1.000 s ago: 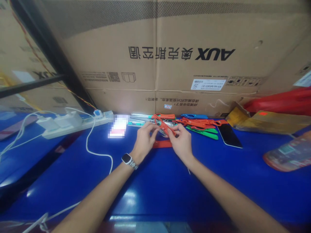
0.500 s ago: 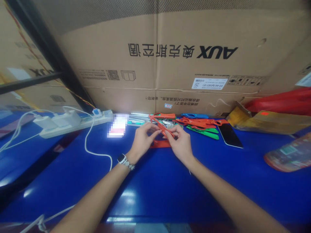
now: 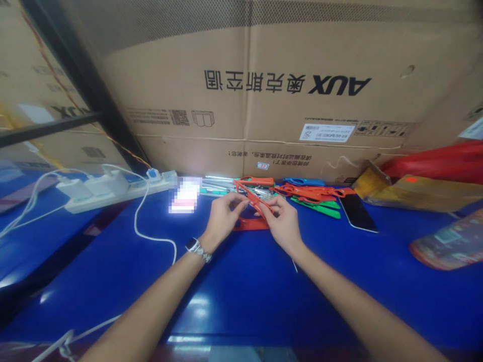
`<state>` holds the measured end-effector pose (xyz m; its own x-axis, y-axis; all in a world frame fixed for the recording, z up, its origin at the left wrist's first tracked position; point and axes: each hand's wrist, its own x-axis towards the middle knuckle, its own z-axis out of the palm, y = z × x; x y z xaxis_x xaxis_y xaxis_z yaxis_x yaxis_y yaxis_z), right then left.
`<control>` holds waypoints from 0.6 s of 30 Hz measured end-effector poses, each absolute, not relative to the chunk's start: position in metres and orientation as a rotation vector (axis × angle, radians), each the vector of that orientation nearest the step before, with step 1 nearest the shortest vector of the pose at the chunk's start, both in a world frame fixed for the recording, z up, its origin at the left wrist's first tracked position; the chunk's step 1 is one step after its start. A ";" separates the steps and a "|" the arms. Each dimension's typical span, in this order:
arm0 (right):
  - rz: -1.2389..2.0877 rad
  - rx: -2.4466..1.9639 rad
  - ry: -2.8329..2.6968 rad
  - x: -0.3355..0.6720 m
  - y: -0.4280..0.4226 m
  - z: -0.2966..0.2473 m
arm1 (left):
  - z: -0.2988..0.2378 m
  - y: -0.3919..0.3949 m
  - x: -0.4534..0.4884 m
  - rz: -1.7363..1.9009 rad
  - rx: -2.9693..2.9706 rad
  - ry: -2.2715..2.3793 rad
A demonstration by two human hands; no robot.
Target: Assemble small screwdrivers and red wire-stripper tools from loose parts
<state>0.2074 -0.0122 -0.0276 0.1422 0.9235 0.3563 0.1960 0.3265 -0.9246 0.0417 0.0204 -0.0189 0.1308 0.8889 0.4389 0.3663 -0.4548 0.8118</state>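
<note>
Brown cardboard [image 3: 226,50] stands behind a blue tabletop [image 3: 241,296]. Fingers of the right hand [image 3: 285,222] pinch an orange piece [image 3: 256,202], which slants away between both hands — whether the left hand's [image 3: 222,216] fingers, just beside it, grip anything, I cannot tell. Another orange strip [image 3: 252,224] lies beneath the fingers; green pieces [image 3: 320,207] lie beyond them, to the right.

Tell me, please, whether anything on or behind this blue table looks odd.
Yes: the cardboard behind the blue table has its printing upside down, so it probably stands inverted. I see no spill on the table.
</note>
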 end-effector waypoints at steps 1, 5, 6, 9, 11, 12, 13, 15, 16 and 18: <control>0.743 -1.136 -1.330 0.207 -0.012 -0.027 | -0.019 0.020 0.042 1.311 1.888 1.186; 0.745 -1.131 -1.292 0.206 -0.012 -0.027 | -0.019 0.016 0.045 1.369 1.860 1.043; 0.745 -1.133 -1.288 0.206 -0.012 -0.027 | -0.019 0.015 0.047 1.393 1.854 1.034; 0.740 -1.137 -1.269 0.204 -0.012 -0.027 | -0.019 0.011 0.052 1.451 1.819 1.057; 0.729 -1.145 -1.257 0.203 -0.012 -0.027 | -0.019 0.009 0.056 1.459 1.758 1.075; 0.722 -1.151 -1.256 0.202 -0.013 -0.027 | -0.019 0.008 0.057 1.453 1.721 1.084; 0.714 -1.159 -1.259 0.201 -0.013 -0.027 | -0.019 0.008 0.059 1.443 1.685 1.094; 0.695 -1.173 -1.269 0.199 -0.014 -0.026 | -0.019 0.007 0.061 1.440 1.628 1.114; 0.684 -1.179 -1.272 0.198 -0.015 -0.025 | -0.019 0.007 0.061 1.448 1.611 1.124; 0.664 -1.189 -1.273 0.196 -0.016 -0.025 | -0.019 0.007 0.061 1.474 1.606 1.150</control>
